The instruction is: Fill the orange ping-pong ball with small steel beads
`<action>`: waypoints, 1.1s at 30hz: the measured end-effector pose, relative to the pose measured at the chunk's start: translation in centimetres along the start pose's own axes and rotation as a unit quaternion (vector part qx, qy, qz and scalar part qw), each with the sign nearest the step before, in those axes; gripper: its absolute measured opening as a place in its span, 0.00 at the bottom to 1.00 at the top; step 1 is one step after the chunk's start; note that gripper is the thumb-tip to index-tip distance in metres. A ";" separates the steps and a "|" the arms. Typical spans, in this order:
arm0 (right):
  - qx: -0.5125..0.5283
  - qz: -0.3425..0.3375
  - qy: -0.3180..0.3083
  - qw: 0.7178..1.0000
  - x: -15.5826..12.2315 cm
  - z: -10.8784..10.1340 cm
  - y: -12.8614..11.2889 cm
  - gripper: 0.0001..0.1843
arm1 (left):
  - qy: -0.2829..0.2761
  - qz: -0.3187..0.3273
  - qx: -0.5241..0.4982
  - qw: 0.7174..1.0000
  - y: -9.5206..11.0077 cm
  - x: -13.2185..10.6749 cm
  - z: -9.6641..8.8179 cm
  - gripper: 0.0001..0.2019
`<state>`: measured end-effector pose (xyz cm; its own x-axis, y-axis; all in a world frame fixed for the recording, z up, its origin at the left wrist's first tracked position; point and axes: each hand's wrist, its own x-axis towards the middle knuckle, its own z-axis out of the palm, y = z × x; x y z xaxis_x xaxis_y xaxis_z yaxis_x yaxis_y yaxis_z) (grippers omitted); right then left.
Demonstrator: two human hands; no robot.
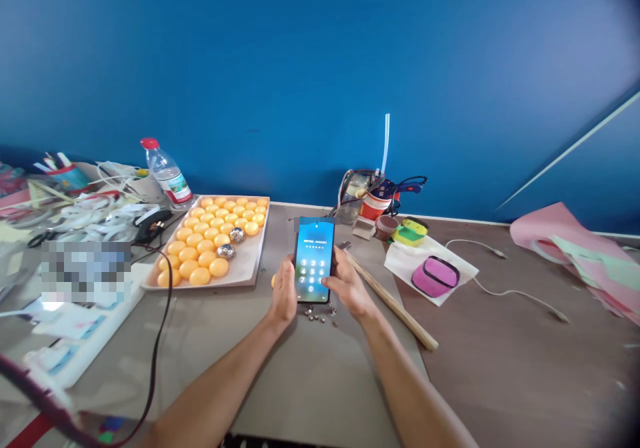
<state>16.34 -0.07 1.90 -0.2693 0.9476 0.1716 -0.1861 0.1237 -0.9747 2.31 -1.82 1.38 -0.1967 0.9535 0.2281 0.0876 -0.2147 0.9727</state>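
Observation:
A smartphone [314, 255] is held upright between both hands, its screen lit with a number keypad on a blue and green background. My left hand [285, 289] is closed on the phone's left edge. My right hand [351, 285] grips the right edge, with the thumb over the keypad's right column. Small shiny metal pieces [320, 317] lie scattered on the table just below the phone. To the right of my right hand, a wooden-handled hammer [395, 301] lies slanted, its head partly hidden behind the hand. Part of an orange ball [273, 281] shows beside my left hand.
Left stands a shallow tray [245, 276] with many orange balls and two silvery ones [237, 235]. Behind it is a plastic bottle [170, 175]. Cables and a power strip [100, 341] crowd the left. On the right are a pink pad [435, 278], a white cable [525, 295] and pink sheets [575, 255].

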 end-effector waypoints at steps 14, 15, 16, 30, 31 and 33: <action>0.027 -0.006 -0.013 1.000 0.2 -0.1 -0.2 0.33 | 0.000 -0.016 -0.012 1.000 -0.1 0.0 0.1 0.28; 0.040 -0.007 -0.016 0.999 0.2 -0.1 -0.3 0.33 | 0.002 -0.020 -0.014 1.000 -0.1 0.0 0.1 0.28; 0.051 -0.009 -0.018 0.999 0.2 -0.1 -0.4 0.33 | 0.002 -0.024 -0.017 1.000 -0.1 0.0 0.1 0.29; 0.130 -0.028 -0.003 0.991 0.3 0.1 0.0 0.32 | -0.007 -0.027 -0.046 0.999 -0.3 0.1 0.2 0.29; 0.138 -0.029 0.002 0.990 0.3 0.1 0.1 0.30 | -0.009 -0.036 -0.061 0.997 -0.1 0.1 0.2 0.30; 0.157 -0.034 0.016 0.987 0.4 0.1 0.3 0.26 | -0.011 -0.064 -0.099 0.993 0.1 0.2 0.3 0.30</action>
<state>16.05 0.36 1.66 -0.2169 0.9498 0.2255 -0.4872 0.0948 -0.8681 2.55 -1.60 1.55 -0.1716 0.9798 0.1025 -0.1310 -0.1258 0.9834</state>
